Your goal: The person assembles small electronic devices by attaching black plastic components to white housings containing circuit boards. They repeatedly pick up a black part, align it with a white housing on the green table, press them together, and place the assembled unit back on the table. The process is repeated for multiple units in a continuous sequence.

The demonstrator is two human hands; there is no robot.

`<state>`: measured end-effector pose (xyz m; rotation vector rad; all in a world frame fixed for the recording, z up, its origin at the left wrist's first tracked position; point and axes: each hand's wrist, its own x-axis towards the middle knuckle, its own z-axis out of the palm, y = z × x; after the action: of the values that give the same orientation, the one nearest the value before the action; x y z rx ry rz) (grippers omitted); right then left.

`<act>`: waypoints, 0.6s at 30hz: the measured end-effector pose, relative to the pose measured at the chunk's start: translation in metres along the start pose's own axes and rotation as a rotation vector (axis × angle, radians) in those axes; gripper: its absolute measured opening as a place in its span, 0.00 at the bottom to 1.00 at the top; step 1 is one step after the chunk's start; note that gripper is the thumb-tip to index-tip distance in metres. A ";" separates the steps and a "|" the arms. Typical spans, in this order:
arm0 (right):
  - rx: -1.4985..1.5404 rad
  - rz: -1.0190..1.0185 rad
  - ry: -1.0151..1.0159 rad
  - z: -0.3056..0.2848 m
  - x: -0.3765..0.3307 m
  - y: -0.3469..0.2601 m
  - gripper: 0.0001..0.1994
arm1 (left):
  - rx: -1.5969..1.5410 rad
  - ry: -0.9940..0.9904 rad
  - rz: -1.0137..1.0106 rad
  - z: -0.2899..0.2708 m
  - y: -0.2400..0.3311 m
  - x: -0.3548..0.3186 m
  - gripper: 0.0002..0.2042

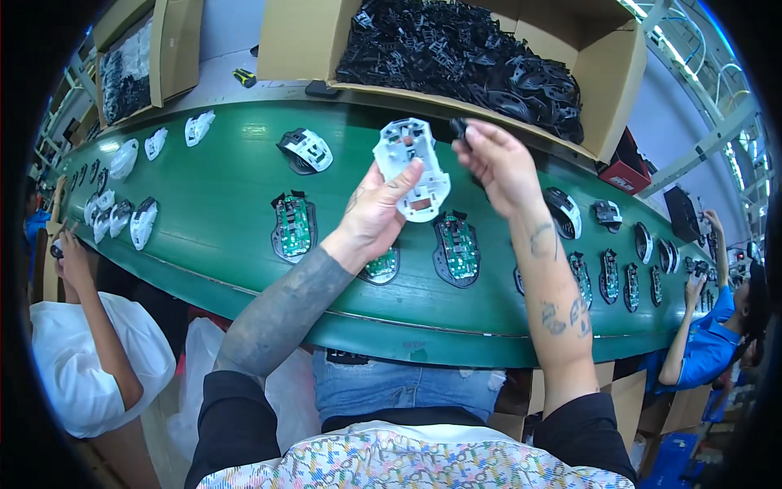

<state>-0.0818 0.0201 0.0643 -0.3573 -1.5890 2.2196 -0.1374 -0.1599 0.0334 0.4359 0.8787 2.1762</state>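
Holding a white shell (434, 182) in the left hand (375, 209)

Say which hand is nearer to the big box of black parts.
Right. The right hand is just short of the box; the left hand, holding the white shell, is farther from it.

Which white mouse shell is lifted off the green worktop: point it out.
The white mouse shell in the left hand, hollow inside facing the camera; the upper-left shells lie on the green worktop.
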 end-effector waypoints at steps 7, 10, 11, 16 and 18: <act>0.201 0.173 0.050 -0.009 -0.069 0.033 0.08 | 0.237 -0.047 0.106 0.005 -0.038 -0.006 0.26; 0.196 0.171 -0.002 -0.014 -0.071 0.039 0.09 | 0.330 -0.059 0.143 0.006 -0.042 -0.013 0.27; 0.149 0.163 -0.015 -0.017 -0.071 0.040 0.09 | 0.385 -0.081 0.140 0.006 -0.040 -0.015 0.27; 0.195 0.211 -0.149 -0.008 -0.076 0.041 0.12 | 0.538 -0.127 0.050 -0.002 -0.035 -0.017 0.28; 0.188 0.159 -0.208 -0.005 -0.079 0.044 0.13 | 0.612 -0.124 0.088 -0.008 -0.035 -0.015 0.31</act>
<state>-0.0160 -0.0236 0.0191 -0.2109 -1.4795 2.5769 -0.1139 -0.1573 0.0021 0.9071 1.4741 1.8964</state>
